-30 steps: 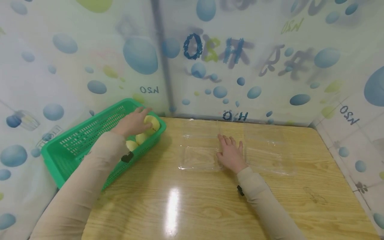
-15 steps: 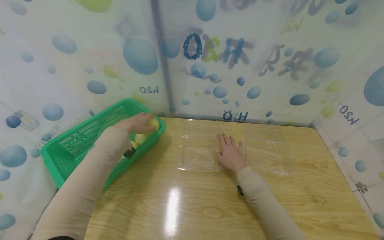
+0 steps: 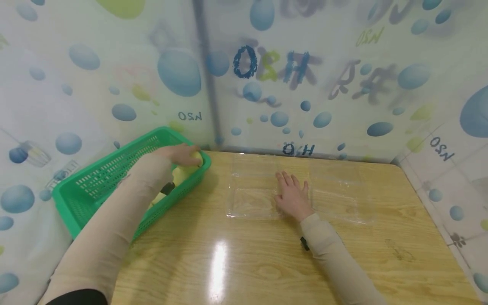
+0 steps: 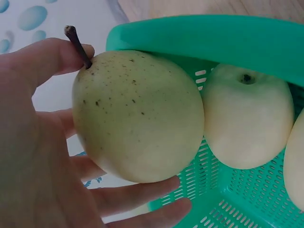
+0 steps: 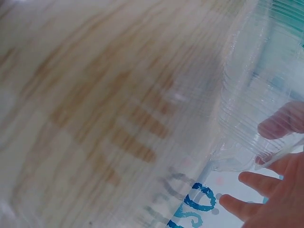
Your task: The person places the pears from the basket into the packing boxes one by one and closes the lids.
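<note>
- Left hand (image 3: 179,154) grasps a pear (image 4: 137,116) at the green basket's (image 3: 95,186) far corner (wall close behind).
- Right hand (image 3: 292,197) lies flat, fingers straight, on the clear tray (image 3: 251,203); tray edges are hard to distinguish.

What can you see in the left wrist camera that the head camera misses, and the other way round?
Only the left wrist view shows the pear's brown stem, its dark speckles, and a second pear plainly beside it.

Only the head view shows the wooden table, the right hand resting flat on a clear plastic tray, and the bubble-patterned wall.

Both show the left hand gripping that pear in the green basket.
</note>
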A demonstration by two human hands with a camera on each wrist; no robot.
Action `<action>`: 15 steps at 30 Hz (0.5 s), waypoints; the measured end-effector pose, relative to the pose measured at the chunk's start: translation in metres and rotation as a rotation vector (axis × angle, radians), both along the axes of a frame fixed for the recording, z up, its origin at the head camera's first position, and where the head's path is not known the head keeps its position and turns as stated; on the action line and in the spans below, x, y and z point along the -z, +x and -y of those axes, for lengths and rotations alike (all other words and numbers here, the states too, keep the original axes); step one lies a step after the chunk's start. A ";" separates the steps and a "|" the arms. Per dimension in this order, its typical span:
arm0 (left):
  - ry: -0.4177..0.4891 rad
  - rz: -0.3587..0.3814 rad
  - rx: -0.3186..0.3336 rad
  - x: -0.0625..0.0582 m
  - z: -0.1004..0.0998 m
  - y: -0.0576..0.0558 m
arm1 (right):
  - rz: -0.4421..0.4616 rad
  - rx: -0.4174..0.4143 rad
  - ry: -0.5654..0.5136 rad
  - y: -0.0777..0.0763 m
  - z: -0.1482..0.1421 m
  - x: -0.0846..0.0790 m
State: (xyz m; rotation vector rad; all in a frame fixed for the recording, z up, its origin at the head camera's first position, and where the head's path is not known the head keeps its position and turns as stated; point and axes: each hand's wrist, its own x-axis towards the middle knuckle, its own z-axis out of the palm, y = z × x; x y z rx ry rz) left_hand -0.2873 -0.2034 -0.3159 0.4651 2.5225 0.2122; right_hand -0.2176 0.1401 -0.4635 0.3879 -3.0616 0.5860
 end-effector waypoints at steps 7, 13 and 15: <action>-0.046 0.009 -0.031 0.003 -0.003 -0.006 | 0.002 0.003 -0.002 0.002 0.001 -0.002; -0.065 0.032 -0.074 0.002 -0.007 -0.002 | 0.008 0.009 -0.001 0.003 0.002 -0.003; -0.064 0.047 -0.088 0.001 -0.008 0.000 | 0.009 0.009 -0.002 0.002 0.002 -0.003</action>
